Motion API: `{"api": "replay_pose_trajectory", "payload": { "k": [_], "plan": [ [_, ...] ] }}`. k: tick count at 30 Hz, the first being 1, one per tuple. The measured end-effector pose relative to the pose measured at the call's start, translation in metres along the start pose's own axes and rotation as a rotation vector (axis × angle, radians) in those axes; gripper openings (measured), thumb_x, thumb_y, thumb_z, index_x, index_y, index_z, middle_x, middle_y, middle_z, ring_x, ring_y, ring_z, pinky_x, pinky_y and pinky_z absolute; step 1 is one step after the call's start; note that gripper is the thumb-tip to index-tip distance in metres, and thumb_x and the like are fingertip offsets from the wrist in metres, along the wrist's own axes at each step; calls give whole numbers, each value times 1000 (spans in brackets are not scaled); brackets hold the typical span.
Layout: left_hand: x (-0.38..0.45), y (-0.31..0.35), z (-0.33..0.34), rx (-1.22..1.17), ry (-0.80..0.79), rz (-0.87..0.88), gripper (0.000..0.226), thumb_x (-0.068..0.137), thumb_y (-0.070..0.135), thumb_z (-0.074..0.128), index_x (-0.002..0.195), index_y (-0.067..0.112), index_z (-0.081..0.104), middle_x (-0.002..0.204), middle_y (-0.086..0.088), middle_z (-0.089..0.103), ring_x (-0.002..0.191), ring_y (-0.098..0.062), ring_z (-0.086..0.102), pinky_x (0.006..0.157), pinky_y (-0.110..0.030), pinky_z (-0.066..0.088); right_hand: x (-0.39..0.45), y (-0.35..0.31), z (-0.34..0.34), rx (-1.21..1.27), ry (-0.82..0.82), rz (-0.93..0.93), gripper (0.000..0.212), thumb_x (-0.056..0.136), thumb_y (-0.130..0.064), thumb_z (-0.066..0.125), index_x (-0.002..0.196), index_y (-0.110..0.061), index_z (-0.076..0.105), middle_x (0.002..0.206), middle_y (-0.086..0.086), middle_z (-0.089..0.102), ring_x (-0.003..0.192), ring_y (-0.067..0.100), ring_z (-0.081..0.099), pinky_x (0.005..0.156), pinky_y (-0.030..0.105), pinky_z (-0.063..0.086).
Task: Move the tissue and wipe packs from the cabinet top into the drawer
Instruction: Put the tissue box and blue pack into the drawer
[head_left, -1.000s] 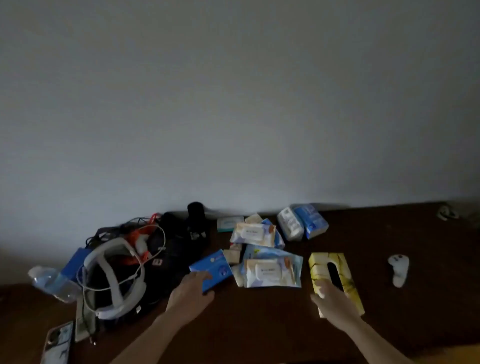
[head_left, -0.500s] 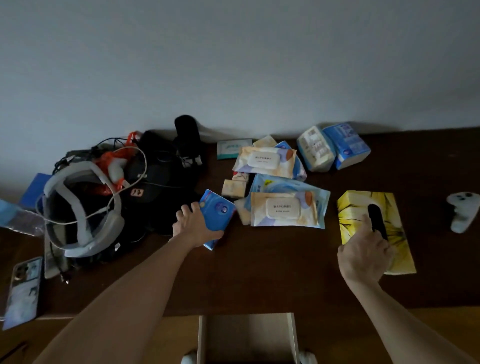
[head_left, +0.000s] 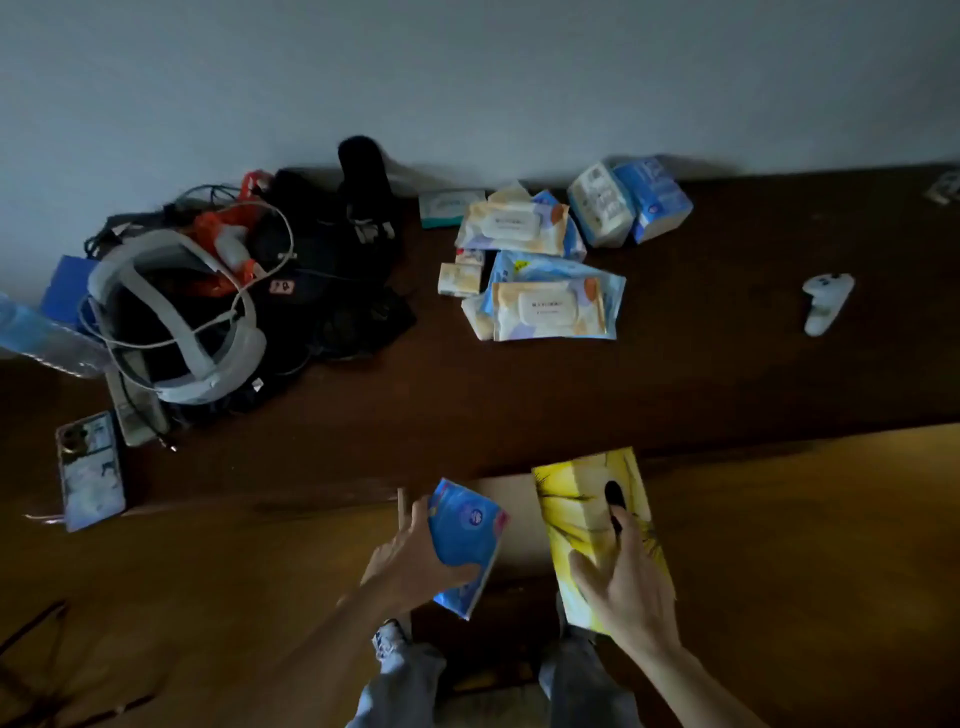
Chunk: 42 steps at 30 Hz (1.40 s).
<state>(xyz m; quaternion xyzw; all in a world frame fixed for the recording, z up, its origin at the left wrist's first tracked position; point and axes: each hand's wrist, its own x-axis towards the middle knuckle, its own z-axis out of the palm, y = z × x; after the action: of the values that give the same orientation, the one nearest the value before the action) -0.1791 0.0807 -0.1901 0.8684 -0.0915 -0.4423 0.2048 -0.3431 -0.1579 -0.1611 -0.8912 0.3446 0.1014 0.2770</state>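
Both packs have come off the worktop since a moment ago and now hang over the open drawer (head_left: 511, 499).

Our left hand (head_left: 415, 564) grips the blue tissue pack (head_left: 465, 535), our right hand (head_left: 621, 584) grasps the yellow tissue box (head_left: 576, 506); neither is dropped in yet. We judge the task barely begun: two wipe packs (head_left: 550, 309), small tissue packs (head_left: 460, 278) and two wrapped tissue bundles (head_left: 626, 205) remain near the worktop's back edge, beside the white controller (head_left: 826, 301).
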Motion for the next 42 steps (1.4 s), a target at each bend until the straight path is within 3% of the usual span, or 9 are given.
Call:
{"api": "replay_pose_trajectory", "payload": {
  "k": [5, 11, 16, 19, 22, 28, 34, 38, 42],
  "plan": [
    [-7, -80, 84, -81, 25, -256, 116, 45, 82, 68, 141, 36, 25, 124, 12, 54, 104, -16, 64, 80, -34, 55, -22, 35, 95, -126, -321, -66, 78, 82, -77, 48, 140, -25, 46, 103, -14, 69, 84, 4, 69, 68, 19, 55],
    [71, -159, 150, -52, 101, -394, 115, 43, 81, 67, 139, 32, 25, 125, 9, 52, 107, -22, 63, 78, -36, 51, 61, 65, 234, -161, -508, -16, 79, 88, -71, 46, 150, -22, 35, 94, -2, 71, 73, 16, 68, 54, 27, 47],
    [179, -211, 193, -86, 261, -416, 115, 48, 79, 68, 140, 30, 22, 127, 3, 53, 109, -25, 63, 83, -40, 52, 154, 85, 362, 2, -674, 57, 76, 97, -46, 48, 161, -24, 12, 158, 14, 41, 132, 35, 53, 99, 39, 44],
    [232, -245, 209, -95, 376, -361, 114, 48, 78, 70, 139, 27, 24, 125, 1, 55, 106, -24, 63, 75, -36, 46, 190, 98, 434, 45, -704, 40, 78, 101, -29, 50, 163, -23, 4, 155, 13, 43, 94, 12, 60, 68, 19, 46],
    [269, -279, 219, -113, 484, -313, 110, 57, 73, 77, 141, 25, 24, 128, 0, 54, 108, -24, 62, 75, -36, 46, 209, 109, 494, 55, -708, 2, 80, 103, -18, 48, 164, -22, -4, 116, 8, 59, 53, 2, 44, 37, 14, 32],
    [294, -319, 245, -177, 538, -182, 119, 53, 87, 56, 146, 24, 19, 126, 4, 53, 97, -12, 61, 67, -30, 55, 213, 110, 577, 53, -703, -209, 80, 100, -9, 52, 164, -21, 4, 117, 5, 58, 55, 6, 55, 36, 17, 38],
    [267, -309, 268, -215, 579, -143, 108, 65, 66, 81, 145, 18, 27, 136, -6, 51, 119, -33, 59, 95, -46, 52, 183, 117, 516, 67, -374, -371, 42, 96, -27, 59, 137, -35, 58, 121, -10, 70, 70, 0, 61, 55, 18, 48],
    [262, -309, 272, -200, 547, -112, 114, 66, 62, 83, 151, 19, 21, 139, -5, 47, 122, -26, 55, 90, -41, 51, 185, 125, 475, -83, -331, -388, 49, 96, -33, 62, 142, -37, 48, 140, -11, 60, 100, 9, 66, 76, 28, 54],
    [263, -313, 274, -280, 549, -119, 118, 69, 62, 82, 154, 18, 13, 140, -6, 43, 125, -25, 52, 97, -46, 53, 193, 126, 483, -136, -399, -384, 77, 97, -36, 64, 159, -39, 18, 154, 5, 46, 67, 7, 54, 53, 24, 45]
  ]
}}
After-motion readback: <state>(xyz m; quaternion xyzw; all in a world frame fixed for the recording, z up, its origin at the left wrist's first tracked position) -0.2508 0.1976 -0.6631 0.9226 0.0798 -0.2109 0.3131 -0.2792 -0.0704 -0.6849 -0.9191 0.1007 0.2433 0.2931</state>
